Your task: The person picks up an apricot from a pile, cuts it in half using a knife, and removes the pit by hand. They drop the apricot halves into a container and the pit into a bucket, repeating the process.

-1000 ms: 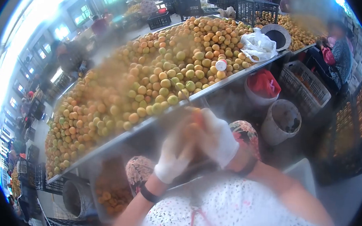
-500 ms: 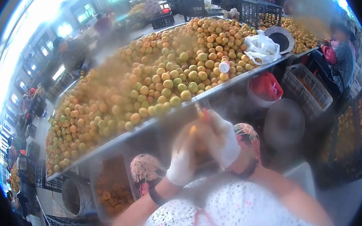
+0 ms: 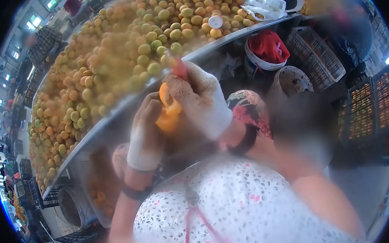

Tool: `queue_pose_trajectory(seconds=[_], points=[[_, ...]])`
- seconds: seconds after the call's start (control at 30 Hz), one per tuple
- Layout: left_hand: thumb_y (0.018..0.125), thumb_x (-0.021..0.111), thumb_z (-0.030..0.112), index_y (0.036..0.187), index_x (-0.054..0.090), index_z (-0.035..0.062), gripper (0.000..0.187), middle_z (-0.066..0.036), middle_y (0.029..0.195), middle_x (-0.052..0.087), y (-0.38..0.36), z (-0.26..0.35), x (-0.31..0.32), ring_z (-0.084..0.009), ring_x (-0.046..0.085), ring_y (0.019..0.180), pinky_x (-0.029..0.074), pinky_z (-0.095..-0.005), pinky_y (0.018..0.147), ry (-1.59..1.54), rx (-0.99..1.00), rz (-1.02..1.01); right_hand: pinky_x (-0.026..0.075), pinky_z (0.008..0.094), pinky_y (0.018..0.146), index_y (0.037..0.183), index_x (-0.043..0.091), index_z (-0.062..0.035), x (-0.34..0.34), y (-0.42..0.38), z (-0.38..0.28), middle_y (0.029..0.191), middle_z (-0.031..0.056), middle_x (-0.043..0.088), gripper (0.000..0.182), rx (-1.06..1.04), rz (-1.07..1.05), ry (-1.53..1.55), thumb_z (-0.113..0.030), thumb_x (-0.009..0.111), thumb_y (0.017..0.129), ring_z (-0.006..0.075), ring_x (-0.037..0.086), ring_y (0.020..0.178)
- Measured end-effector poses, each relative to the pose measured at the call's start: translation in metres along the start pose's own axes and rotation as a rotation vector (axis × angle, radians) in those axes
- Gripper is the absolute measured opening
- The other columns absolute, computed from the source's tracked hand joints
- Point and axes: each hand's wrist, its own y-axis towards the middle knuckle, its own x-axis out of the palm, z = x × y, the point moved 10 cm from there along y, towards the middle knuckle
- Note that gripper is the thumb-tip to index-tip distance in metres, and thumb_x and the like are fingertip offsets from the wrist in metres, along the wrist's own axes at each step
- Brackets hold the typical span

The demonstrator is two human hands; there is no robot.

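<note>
Both my hands wear white gloves with browned, stained fingers. My left hand [image 3: 147, 128] is curled around an opened orange apricot [image 3: 169, 115], whose flesh shows between the two hands. Against the fruit, my right hand [image 3: 200, 99] is closed on a small red-handled tool [image 3: 179, 69]. The handle sticks up past the fingers, its far end is blurred, and I cannot make out the kind of tool. A large heap of whole apricots [image 3: 118, 48] lies on the metal-edged table just beyond my hands.
The table's metal rim [image 3: 128, 99] runs diagonally before me. A white bucket with red cloth [image 3: 268, 46], a second bucket [image 3: 292, 81] and a plastic crate [image 3: 316, 53] stand right. A tub with orange pieces [image 3: 101, 189] sits low left. Another person [image 3: 46, 43] is across the table.
My view has tilted down and shifted right. Both hands appear higher and further left, and the orange apricot between them shows more clearly. The red-handled tool stays in my right hand.
</note>
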Motion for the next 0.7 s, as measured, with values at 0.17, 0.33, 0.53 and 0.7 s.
queue_pose_trajectory(seconds=[0.17, 0.33, 0.53, 0.7], points=[[0.093, 0.065, 0.032, 0.129, 0.051, -0.0009, 0.051, -0.009, 0.109, 0.063, 0.004, -0.004, -0.002, -0.0201, 0.064, 0.092, 0.052, -0.0335, 0.081, 0.096, -0.054, 0.030, 0.047, 0.0303, 0.063, 0.096, 0.061, -0.0013, 0.005, 0.007, -0.004, 0.076, 0.0101, 0.060, 0.011, -0.074, -0.049, -0.433, -0.012, 0.060, 0.096, 0.0144, 0.059, 0.068], [0.087, 0.073, 0.022, 0.136, 0.049, -0.0014, 0.059, -0.007, 0.119, 0.062, 0.000, 0.000, -0.014, -0.0167, 0.061, 0.106, 0.047, -0.0302, 0.095, 0.134, -0.045, 0.076, 0.048, 0.0314, 0.061, 0.097, 0.062, -0.0010, -0.002, 0.010, 0.016, 0.073, 0.0109, 0.063, 0.019, 0.104, -0.067, -0.495, -0.019, 0.061, 0.098, 0.0139, 0.060, 0.066], [0.097, 0.063, 0.031, 0.136, 0.050, -0.0003, 0.052, -0.006, 0.116, 0.063, -0.004, -0.011, -0.022, -0.0158, 0.062, 0.101, 0.049, -0.0311, 0.090, 0.082, -0.067, 0.057, 0.050, 0.0328, 0.062, 0.100, 0.062, 0.0001, 0.006, 0.003, 0.030, 0.076, 0.0147, 0.067, 0.020, 0.196, -0.088, -0.410, -0.020, 0.060, 0.098, 0.0181, 0.066, 0.068], [0.103, 0.053, 0.031, 0.132, 0.053, 0.0057, 0.039, -0.007, 0.122, 0.063, -0.014, -0.024, -0.040, -0.0214, 0.062, 0.109, 0.051, -0.0369, 0.093, -0.236, -0.114, 0.232, 0.052, 0.0353, 0.061, 0.101, 0.060, -0.0008, 0.026, -0.004, -0.006, 0.076, 0.0176, 0.067, 0.015, -0.095, -0.105, -0.559, -0.014, 0.064, 0.094, 0.0310, 0.070, 0.072]])
